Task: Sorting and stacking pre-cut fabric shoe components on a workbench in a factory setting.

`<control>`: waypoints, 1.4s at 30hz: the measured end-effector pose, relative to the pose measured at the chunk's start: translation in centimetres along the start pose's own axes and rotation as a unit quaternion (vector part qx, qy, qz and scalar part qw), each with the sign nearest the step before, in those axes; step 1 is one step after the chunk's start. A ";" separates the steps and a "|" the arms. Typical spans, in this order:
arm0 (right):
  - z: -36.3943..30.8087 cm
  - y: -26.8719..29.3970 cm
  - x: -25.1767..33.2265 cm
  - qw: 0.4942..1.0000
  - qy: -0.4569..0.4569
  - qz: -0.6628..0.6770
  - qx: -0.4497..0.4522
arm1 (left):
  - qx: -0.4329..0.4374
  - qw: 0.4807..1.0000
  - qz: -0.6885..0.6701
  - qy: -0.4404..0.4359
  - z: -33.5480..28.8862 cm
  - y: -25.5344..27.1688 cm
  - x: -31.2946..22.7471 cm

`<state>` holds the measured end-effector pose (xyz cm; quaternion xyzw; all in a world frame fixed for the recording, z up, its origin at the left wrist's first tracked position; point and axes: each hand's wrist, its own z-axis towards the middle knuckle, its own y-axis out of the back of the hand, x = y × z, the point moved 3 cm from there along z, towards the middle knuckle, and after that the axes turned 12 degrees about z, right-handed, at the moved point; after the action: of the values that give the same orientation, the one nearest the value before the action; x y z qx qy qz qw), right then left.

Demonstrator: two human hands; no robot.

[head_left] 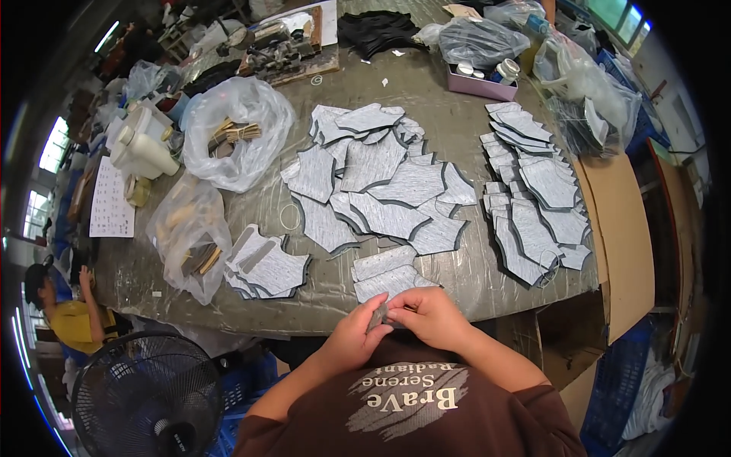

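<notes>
At the table's near edge my left hand (355, 333) and my right hand (432, 317) meet in front of my body. Both are closed with fingertips on a small dark grey strip (376, 317), partly covered by the fingers. Just beyond them lie grey cut panels (384, 265) with streaky faces. A loose heap of similar dark-edged panels (373, 164) fills the middle of the table. To the left, a small stack of panels (280, 273) has narrow grey strips (255, 254) on top.
Overlapping rows of panels (533, 202) stand right. At left are two clear plastic bags (240, 171) (186, 228) with tan strips, and a white bottle (145, 152). A pink box (481, 87) holds small jars. Cardboard (620, 236) borders the right; a black fan (148, 396) stands lower left, near another person (76, 308).
</notes>
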<state>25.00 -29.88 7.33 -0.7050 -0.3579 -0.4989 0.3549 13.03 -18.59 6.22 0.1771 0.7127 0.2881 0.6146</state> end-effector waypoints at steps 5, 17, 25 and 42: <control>-0.1 -0.1 0.0 1.000 0.005 0.002 0.000 | -0.019 0.995 0.091 -0.030 0.4 0.0 -0.3; 0.2 0.1 -0.8 0.996 -0.009 0.088 0.013 | 0.034 0.999 0.018 0.009 0.8 -0.3 0.0; 0.3 0.4 -1.9 0.965 -0.146 0.219 0.014 | 0.013 0.998 -0.039 -0.044 0.9 -0.7 0.2; -0.1 -0.7 -2.9 0.948 -0.121 0.271 0.110 | -0.037 0.990 0.051 -0.125 2.6 3.4 -2.5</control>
<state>23.62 -30.08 4.64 -0.7873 -0.2462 -0.2520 0.5060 15.69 -16.95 10.07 0.2255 0.6089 0.3206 0.6897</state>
